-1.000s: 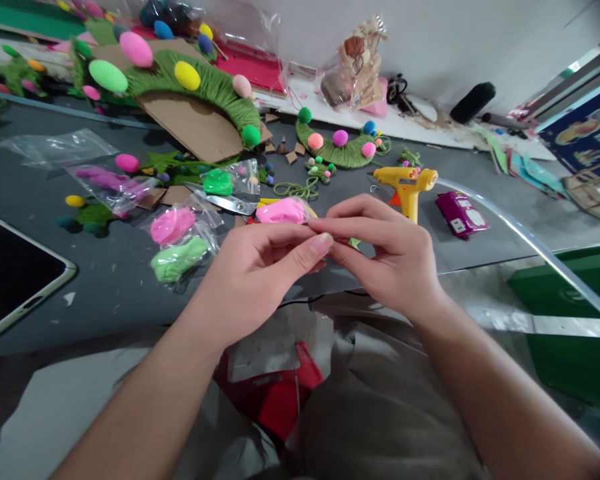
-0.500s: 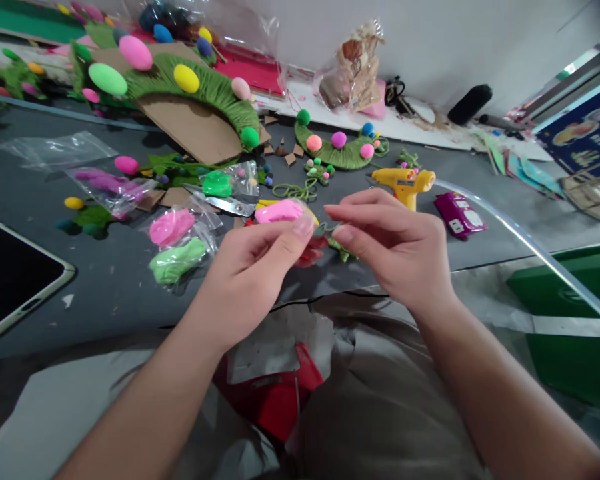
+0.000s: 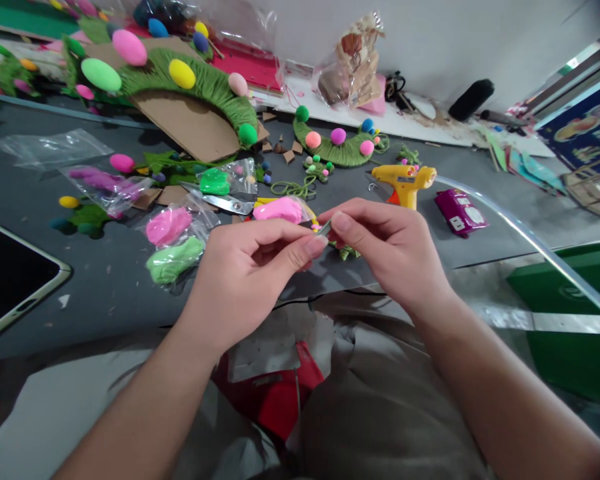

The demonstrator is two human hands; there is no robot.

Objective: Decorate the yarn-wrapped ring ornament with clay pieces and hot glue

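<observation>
Between the fingertips of both hands is a small, thin grey-green strand [image 3: 325,227], pinched from either side. My left hand [image 3: 260,267] grips it between thumb and forefinger. My right hand [image 3: 387,243] closes thumb and forefinger on its other end, very near the left fingertips. What kind of strand it is cannot be made out. Just behind the left fingers lies a bag of pink clay [image 3: 279,210]. Partly hidden beneath the right hand is a small green leafy piece [image 3: 347,252]. A yellow glue gun [image 3: 405,181] lies beyond the right hand.
Scissors [image 3: 230,203], bagged pink clay [image 3: 169,227] and light green clay [image 3: 175,260] lie left of my hands. Farther back are a large green wrapped arch [image 3: 210,93] and a smaller one [image 3: 347,152]. A tablet [image 3: 20,280] sits left, a purple packet [image 3: 461,213] right.
My two hands have come closer together. The right thumb and forefinger, apart before, have closed on the strand. The view has shifted slightly.
</observation>
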